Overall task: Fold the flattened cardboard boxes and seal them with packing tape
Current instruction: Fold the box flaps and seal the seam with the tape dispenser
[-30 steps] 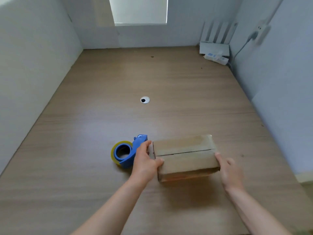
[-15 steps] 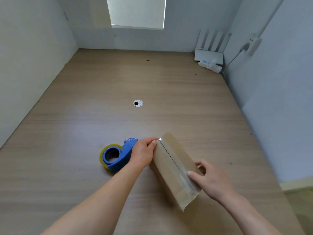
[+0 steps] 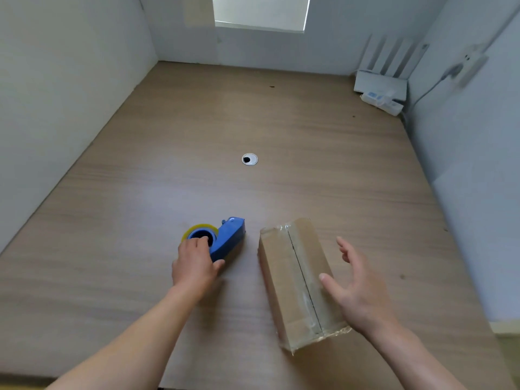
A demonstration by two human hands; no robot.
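Head view: at lower centre-right of the frame, a long brown cardboard box [image 3: 301, 282], taped along its top seam, is seen lying on a pale wooden table [image 3: 253, 114]. The right hand [image 3: 357, 291] is held spread just beside it, gripping nothing; whether the thumb touches the box cannot be told. Left of the box, a blue tape dispenser with a yellowish roll [image 3: 226, 240] is gripped by the left hand [image 3: 194, 266]. The box is judged light, stiff and slick where taped, so it is best held by its bare long sides.

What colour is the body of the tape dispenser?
The tape dispenser is blue; the head view shows it best.
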